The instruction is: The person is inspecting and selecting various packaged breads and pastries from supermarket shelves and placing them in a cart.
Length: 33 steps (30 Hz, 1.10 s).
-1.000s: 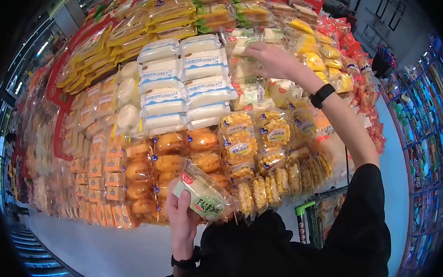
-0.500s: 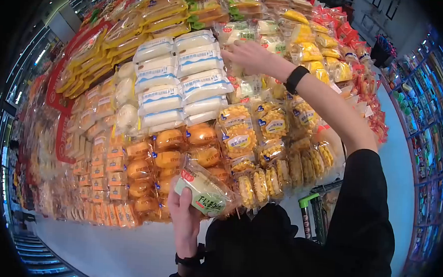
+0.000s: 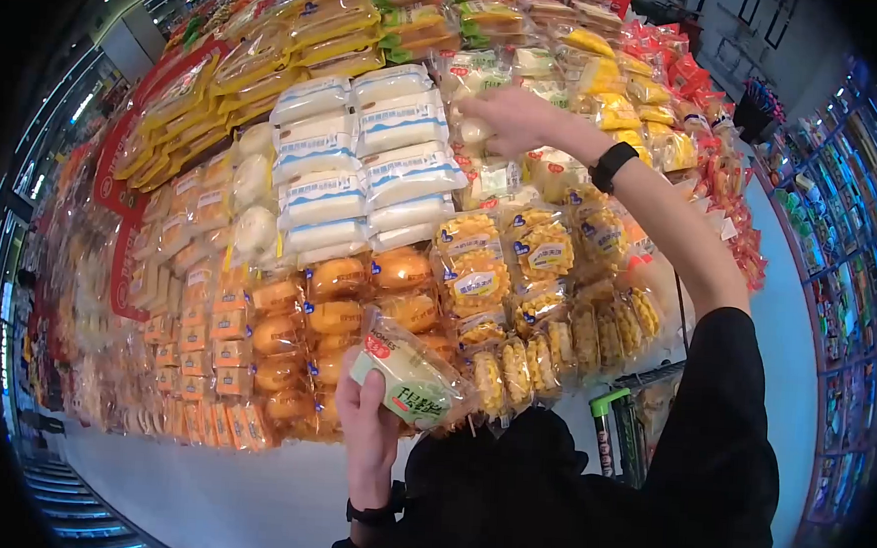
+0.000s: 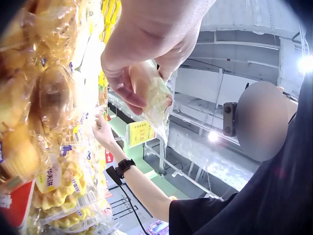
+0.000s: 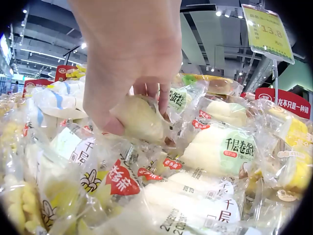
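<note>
The left hand (image 3: 368, 424) holds a clear-wrapped cake packet with a green label (image 3: 411, 379) in front of the chest, thumb across its near side. In the left wrist view, that hand (image 4: 151, 44) has its fingers around the packet (image 4: 149, 90). At the upper middle of the display, the right hand (image 3: 516, 119) reaches among similar packets. The right wrist view shows the right hand (image 5: 129, 63) with thumb and fingers curled round a pale wrapped cake (image 5: 139, 119), above other packets with red heart logos (image 5: 122, 178).
White packets with blue waves (image 3: 324, 186) lie left of the right hand. Waffle packets (image 3: 474, 266) and orange-brown buns (image 3: 337, 278) lie nearer the body. A price sign (image 5: 268, 32) stands above the display. Blue-lit shelves (image 3: 846, 256) line the right side.
The right hand first moved left over the packets, then slightly back right, and its fingers are now more bent. The left hand keeps its packet, nearly in place.
</note>
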Motion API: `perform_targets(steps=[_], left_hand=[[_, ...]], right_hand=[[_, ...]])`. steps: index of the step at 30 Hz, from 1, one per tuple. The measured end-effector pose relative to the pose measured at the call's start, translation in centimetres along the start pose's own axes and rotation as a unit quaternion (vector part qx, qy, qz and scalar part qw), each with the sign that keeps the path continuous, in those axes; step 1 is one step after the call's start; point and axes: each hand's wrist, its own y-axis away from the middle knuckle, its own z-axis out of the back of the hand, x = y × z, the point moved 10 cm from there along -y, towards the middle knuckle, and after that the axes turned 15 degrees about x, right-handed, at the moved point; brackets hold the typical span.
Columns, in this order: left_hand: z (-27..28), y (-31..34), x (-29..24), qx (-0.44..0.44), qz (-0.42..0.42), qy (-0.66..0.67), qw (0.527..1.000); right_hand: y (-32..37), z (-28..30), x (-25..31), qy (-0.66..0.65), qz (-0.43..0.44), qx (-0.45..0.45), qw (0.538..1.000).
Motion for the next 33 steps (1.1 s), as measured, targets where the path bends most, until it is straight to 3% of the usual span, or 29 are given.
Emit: perform_targets(steps=[3,5,11,16,18,19,22,25,28,29,33], left_hand=[[-0.4,-0.3,0.0,0.018,0.003,0.010,1.000],[-0.6,-0.3,0.0,0.008,0.011,0.010,1.000],[-0.7,-0.6,0.4,0.013,0.018,0.007,1.000],[-0.9,-1.1,0.8,0.024,0.024,0.014,0.999],[-0.7,-1.1,0.9,0.015,0.023,0.016,0.999],[-0.7,-1.2,1.0,0.021,0.024,0.019,0.999],[-0.6,-1.3,1.2,0.029,0.029,0.019,0.999],[-0.4,-1.5,1.5,0.027,0.030,0.018,0.999],[-0.5,-1.7,1.7,0.031,0.024,0.030,0.999],[-0.5,-1.7,1.6,0.031,0.025,0.027,0.999],[-0.8,-2.0,1.7,0.041,0.031,0.022,0.998]], right_hand=[[1.2,1.3,-1.2,-0.065,-0.060,0.025,0.996],[2.4,1.7,-2.4,-0.194,-0.075,-0.009,0.978],[4.8,-0.5,-5.4,-0.490,-0.090,-0.116,0.859],[7.7,-0.4,-3.1,-0.564,-0.150,-0.099,0.806],[6.8,-2.2,-4.1,-0.626,-0.132,-0.099,0.762],[6.7,-1.7,-3.0,-0.718,-0.032,-0.130,0.683],[8.3,-1.9,-1.0,-0.808,-0.010,-0.101,0.580],[10.4,-2.3,0.4,-0.834,-0.097,-0.168,0.516],[11.5,-0.7,3.4,-0.828,-0.044,-0.173,0.532],[12.7,0.1,4.5,-0.812,-0.071,-0.159,0.557],[13.3,1.9,7.0,-0.839,0.074,-0.141,0.521]])
